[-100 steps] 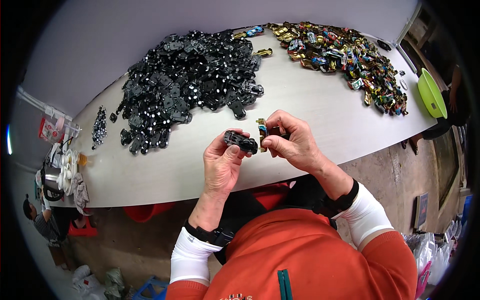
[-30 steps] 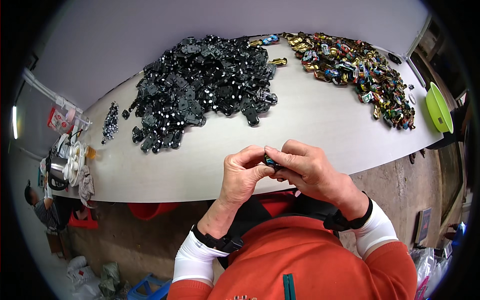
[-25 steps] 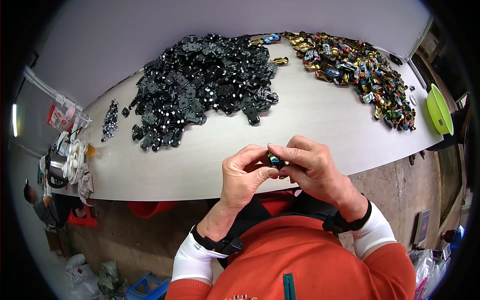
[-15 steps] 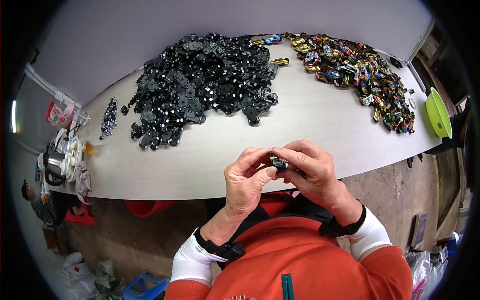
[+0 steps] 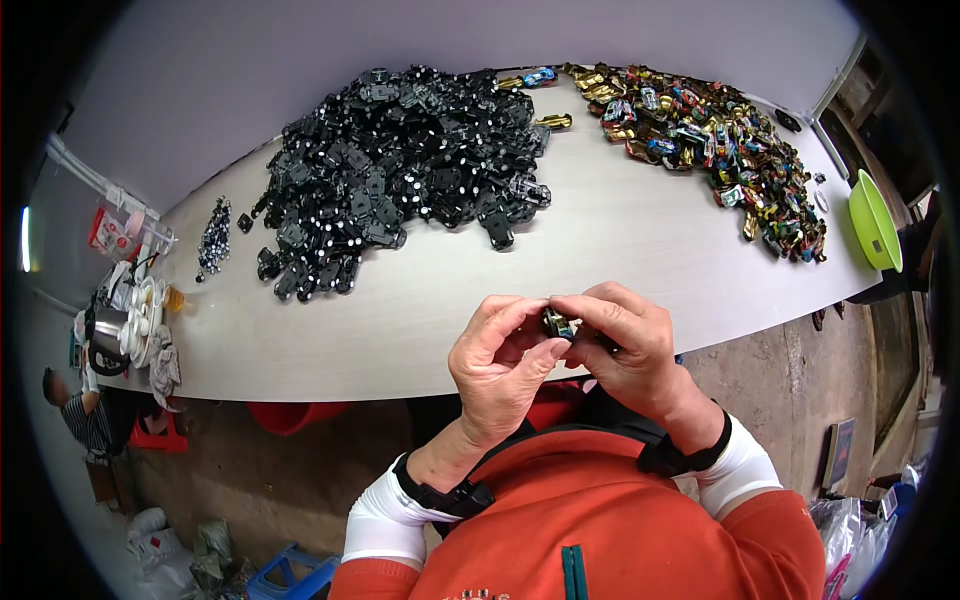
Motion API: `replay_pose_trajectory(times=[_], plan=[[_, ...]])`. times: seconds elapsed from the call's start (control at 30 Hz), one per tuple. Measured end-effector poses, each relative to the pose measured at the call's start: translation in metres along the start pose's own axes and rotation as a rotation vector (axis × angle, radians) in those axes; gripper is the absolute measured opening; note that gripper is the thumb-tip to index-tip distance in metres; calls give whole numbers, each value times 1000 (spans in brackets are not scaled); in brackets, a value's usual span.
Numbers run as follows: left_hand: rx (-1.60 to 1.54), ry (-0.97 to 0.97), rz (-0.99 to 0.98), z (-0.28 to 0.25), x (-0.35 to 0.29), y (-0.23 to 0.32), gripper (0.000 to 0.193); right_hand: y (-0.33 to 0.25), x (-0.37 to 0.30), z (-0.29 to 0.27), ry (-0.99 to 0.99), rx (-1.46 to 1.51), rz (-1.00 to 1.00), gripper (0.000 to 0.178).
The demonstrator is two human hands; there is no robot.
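Between my two hands, above the table's near edge, is a small toy car (image 5: 559,324) with gold and dark parts showing. My left hand (image 5: 503,362) pinches it from the left, thumb below and fingers above. From the other side my right hand (image 5: 628,338) grips it with thumb and forefinger. Fingers cover most of the car. Farther off on the left lies a big heap of black toy car bases (image 5: 400,180) with small wheels. A heap of colourful, shiny toy car bodies (image 5: 710,140) spreads across the table's far right.
The pale table (image 5: 420,310) curves around me. Small silvery parts (image 5: 215,240) lie at its left. A kettle (image 5: 108,345), white dishes and a cloth (image 5: 164,365) crowd the left end. A green basin (image 5: 875,222) sits at the right edge. A person (image 5: 82,410) is at far left.
Both hands keep hold of the toy car. The left thumb and fingers have shifted slightly to the right, and the car is turned a little between the fingers.
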State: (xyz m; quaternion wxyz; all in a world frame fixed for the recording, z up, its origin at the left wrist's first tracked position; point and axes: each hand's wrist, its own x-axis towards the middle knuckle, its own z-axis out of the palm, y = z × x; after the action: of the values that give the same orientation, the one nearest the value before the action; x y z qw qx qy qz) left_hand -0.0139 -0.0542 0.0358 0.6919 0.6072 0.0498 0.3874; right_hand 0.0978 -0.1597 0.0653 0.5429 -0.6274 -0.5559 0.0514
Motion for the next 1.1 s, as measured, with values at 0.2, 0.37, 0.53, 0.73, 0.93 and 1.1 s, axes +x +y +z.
replay_pose_trajectory(times=[0.2,0.37,0.53,0.73,0.93,1.1], plan=[[-373,-95,-128,-11,8,-5,28,3,4,-1,1,-62,-183,46],[-343,-112,-116,-11,12,-8,29,4,7,-1,15,-72,-214,43],[-322,-75,-139,-6,8,-12,28,3,6,-6,-43,-130,-180,41],[-228,-156,-132,-11,16,-5,28,-4,5,-4,-4,-161,-134,44],[-99,-227,-283,-15,24,10,20,4,9,-3,-97,339,283,31],[-276,88,-429,-27,18,-12,16,9,3,1,-208,416,450,30]])
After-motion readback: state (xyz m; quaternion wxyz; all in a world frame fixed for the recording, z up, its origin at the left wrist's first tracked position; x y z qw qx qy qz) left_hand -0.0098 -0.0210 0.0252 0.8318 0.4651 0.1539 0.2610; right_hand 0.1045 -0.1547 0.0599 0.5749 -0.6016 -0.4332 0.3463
